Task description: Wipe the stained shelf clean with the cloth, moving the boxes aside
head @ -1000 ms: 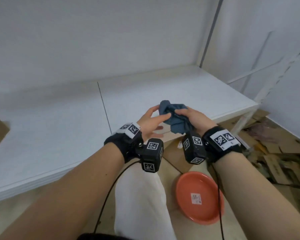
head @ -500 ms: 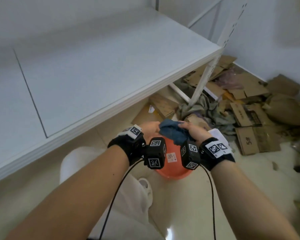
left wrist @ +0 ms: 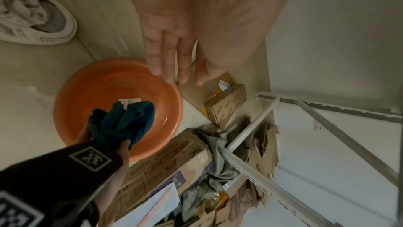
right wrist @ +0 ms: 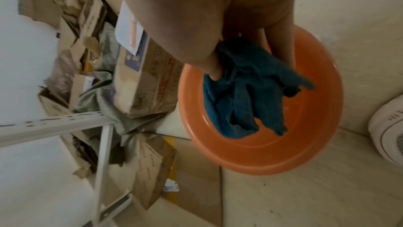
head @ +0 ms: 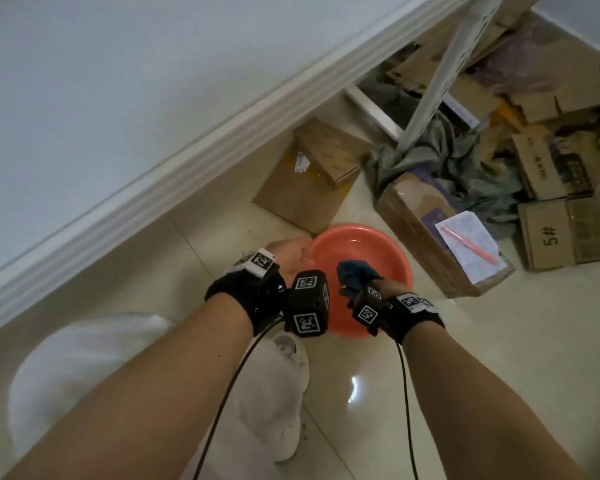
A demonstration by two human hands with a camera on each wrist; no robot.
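Note:
My right hand grips the bunched blue cloth and holds it over the orange basin on the floor. In the right wrist view the cloth hangs from thumb and fingers above the basin. My left hand is open beside the basin's left rim, holding nothing; in the left wrist view its fingers are straight above the basin, and the cloth shows lower down. The white shelf fills the upper left, its top bare.
Cardboard boxes lie on the tiled floor under and beside the shelf, one box with a paper sheet and pink pen close to the basin's right. A grey rag and flattened cartons pile around the shelf leg. My white shoe stands near.
My view swung down from the shelf to the floor. Both hands dropped from the shelf edge to the basin; the left hand let go of the cloth, the right kept it.

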